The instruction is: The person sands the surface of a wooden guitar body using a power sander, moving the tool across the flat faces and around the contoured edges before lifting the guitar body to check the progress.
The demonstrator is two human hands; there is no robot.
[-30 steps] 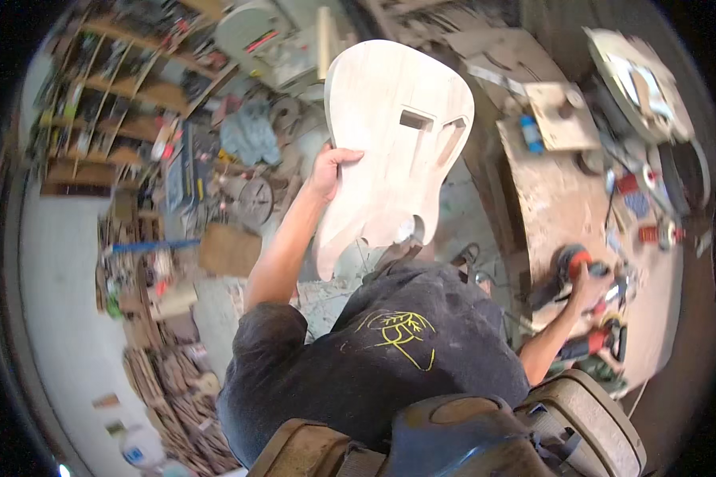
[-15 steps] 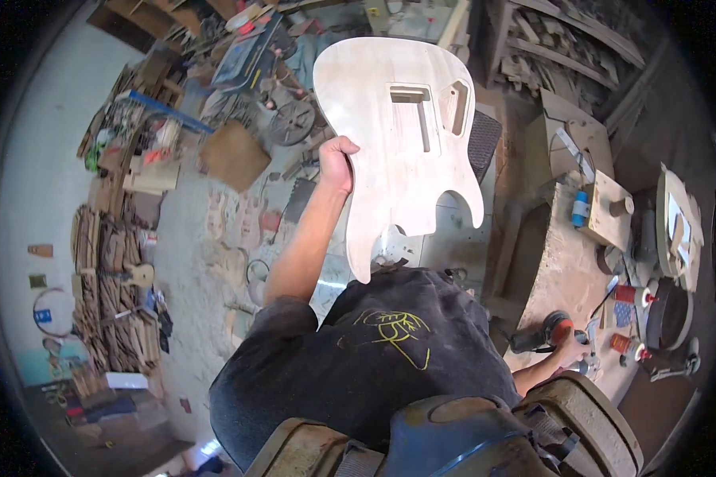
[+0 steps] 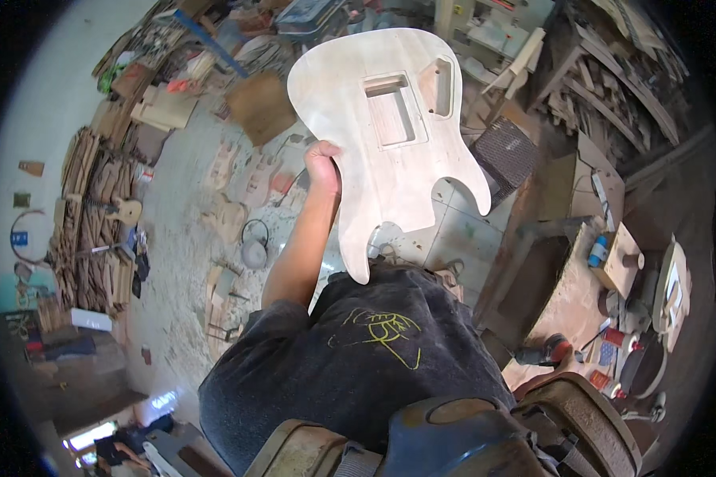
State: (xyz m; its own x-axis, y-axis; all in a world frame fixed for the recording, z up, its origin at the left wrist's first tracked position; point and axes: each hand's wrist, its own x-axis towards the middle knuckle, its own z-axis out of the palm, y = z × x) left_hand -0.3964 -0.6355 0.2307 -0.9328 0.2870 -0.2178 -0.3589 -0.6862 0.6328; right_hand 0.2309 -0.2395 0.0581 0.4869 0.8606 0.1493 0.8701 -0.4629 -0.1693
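Note:
An unpainted pale wooden electric guitar body (image 3: 398, 175) is held up in front of me, its routed cavities facing me and its horns pointing toward my chest. My left hand (image 3: 323, 165) is closed round its left edge at the waist, thumb on the face. Far to the right, my right hand (image 3: 567, 364) reaches down to the workbench (image 3: 561, 306), beside a dark power tool with an orange-red part (image 3: 555, 348). Most of the right hand's fingers are hidden, so what they touch cannot be made out.
Glue bottles (image 3: 605, 383), a blue-wrapped roll (image 3: 597, 251) and a wooden block with a knob (image 3: 617, 262) sit on the bench. A dark textured box (image 3: 504, 155) stands beyond the guitar body. Wood scraps (image 3: 103, 215) line the left wall. Another person (image 3: 119, 449) shows at lower left.
My view has swung to the right, so the room has shifted. The guitar body has tilted slightly, still in my left hand. My right hand is now more hidden beside the power tool.

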